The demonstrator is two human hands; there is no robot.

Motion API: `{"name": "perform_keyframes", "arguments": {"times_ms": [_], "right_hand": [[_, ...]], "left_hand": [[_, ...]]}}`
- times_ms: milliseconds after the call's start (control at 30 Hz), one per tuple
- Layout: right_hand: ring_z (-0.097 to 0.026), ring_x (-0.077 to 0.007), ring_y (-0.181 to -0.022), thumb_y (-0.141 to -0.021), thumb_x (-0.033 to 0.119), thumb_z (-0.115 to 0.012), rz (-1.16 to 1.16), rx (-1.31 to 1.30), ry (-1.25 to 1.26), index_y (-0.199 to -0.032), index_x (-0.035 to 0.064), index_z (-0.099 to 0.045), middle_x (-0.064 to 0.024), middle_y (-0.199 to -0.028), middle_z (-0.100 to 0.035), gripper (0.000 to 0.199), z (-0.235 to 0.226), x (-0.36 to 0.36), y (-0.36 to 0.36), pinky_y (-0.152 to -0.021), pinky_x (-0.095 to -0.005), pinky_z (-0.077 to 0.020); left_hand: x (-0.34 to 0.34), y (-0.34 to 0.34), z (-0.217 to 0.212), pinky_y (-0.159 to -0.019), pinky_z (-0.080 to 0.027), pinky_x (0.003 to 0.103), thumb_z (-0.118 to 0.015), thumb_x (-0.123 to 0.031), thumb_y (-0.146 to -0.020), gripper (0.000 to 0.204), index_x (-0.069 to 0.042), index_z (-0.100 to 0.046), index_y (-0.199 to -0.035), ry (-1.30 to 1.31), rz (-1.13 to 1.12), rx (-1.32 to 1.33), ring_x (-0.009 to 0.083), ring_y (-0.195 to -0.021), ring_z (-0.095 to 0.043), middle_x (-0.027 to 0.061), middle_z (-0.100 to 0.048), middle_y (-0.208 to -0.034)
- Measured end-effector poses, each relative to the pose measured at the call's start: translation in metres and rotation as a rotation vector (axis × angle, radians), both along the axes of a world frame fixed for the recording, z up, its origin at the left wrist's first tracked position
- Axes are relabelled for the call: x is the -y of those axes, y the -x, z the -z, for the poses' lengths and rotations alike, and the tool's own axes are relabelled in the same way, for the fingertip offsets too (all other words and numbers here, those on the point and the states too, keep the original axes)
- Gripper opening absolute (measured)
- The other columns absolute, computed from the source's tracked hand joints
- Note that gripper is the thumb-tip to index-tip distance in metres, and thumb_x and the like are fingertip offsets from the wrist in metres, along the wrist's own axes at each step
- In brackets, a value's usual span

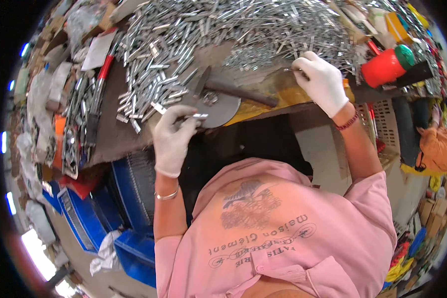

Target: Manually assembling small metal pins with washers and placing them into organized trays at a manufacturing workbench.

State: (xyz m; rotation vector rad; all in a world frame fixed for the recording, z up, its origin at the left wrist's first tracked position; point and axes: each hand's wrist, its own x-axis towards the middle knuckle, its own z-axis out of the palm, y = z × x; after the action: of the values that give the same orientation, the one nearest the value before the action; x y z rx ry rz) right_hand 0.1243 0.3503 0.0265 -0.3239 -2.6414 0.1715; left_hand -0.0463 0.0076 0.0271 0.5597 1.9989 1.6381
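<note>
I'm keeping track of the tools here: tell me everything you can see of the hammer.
The hammer has a narrow dark head, apparently metal, and a long brown handle, perhaps wooden. It lies on the workbench, head to the left, handle running right and slightly toward the person. The head's near end and part of the handle overlap the grey disc. Neither the left hand nor the right hand touches it.

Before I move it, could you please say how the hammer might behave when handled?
The hammer likely feels head-heavy: its dark, blocky head sits at one end. Its straight, solid-looking handle should stay stiff. If pushed, it would probably slide, its crosswise head resisting rolling.
</note>
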Motion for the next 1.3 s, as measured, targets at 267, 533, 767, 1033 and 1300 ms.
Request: {"name": "perform_keyframes", "arguments": {"times_ms": [267,533,767,1033,1300], "right_hand": [[-0.071,-0.0313,-0.085,-0.09,0.014,-0.075,-0.31,-0.01,0.274,-0.097,0.0134,-0.077,-0.0063,-0.092,-0.066,0.007,-0.01,0.113,0.033,-0.074,-0.041,-0.0571],[-0.071,-0.0295,-0.086,-0.092,0.015,-0.071,-0.269,0.107,0.157,-0.094,0.0151,-0.076,-0.0053,-0.095,-0.065,0.006,0.012,0.131,0.058,-0.072,-0.0423,-0.0579],[-0.072,-0.0296,-0.088,-0.093,0.013,-0.068,-0.287,0.082,0.132,-0.095,0.0141,-0.077,-0.0064,-0.096,-0.064,0.009,0.016,0.131,0.062,-0.074,-0.0428,-0.059],[-0.07,-0.0315,-0.09,-0.088,0.009,-0.067,-0.382,-0.01,0.161,-0.093,0.0121,-0.075,-0.0079,-0.097,-0.063,0.01,0.015,0.125,0.067,-0.075,-0.0438,-0.0583],[-0.069,-0.0314,-0.089,-0.088,0.01,-0.071,-0.386,-0.028,0.173,-0.1,0.0127,-0.075,-0.0081,-0.095,-0.063,0.013,0.016,0.126,0.064,-0.074,-0.0432,-0.0581]], "left_hand": [[-0.01,0.004,0.01,-0.079,-0.056,0.038,-0.083,-0.008,-0.087,0.017,-0.008,-0.079,-0.103,0.113,0.068,-0.585,0.0296,-0.092,-0.07,0.0114,-0.071,-0.099],[-0.013,0.009,0.004,-0.076,-0.055,0.042,-0.086,-0.011,-0.083,0.014,-0.008,-0.079,-0.095,0.149,0.079,-0.798,0.0316,-0.086,-0.069,0.0103,-0.069,-0.09],[-0.015,0.013,0.014,-0.073,-0.054,0.042,-0.087,-0.009,-0.081,0.016,-0.007,-0.078,-0.094,0.083,0.088,-0.884,0.0319,-0.083,-0.068,0.011,-0.068,-0.088],[-0.019,0.013,0.014,-0.071,-0.053,0.042,-0.086,-0.009,-0.08,0.017,-0.008,-0.078,-0.094,0.046,0.086,-0.962,0.0325,-0.08,-0.067,0.0106,-0.066,-0.084],[-0.017,0.01,0.022,-0.072,-0.053,0.044,-0.085,-0.008,-0.081,0.014,-0.009,-0.077,-0.093,0.045,0.101,-0.937,0.0332,-0.082,-0.067,0.0101,-0.066,-0.085]]}}
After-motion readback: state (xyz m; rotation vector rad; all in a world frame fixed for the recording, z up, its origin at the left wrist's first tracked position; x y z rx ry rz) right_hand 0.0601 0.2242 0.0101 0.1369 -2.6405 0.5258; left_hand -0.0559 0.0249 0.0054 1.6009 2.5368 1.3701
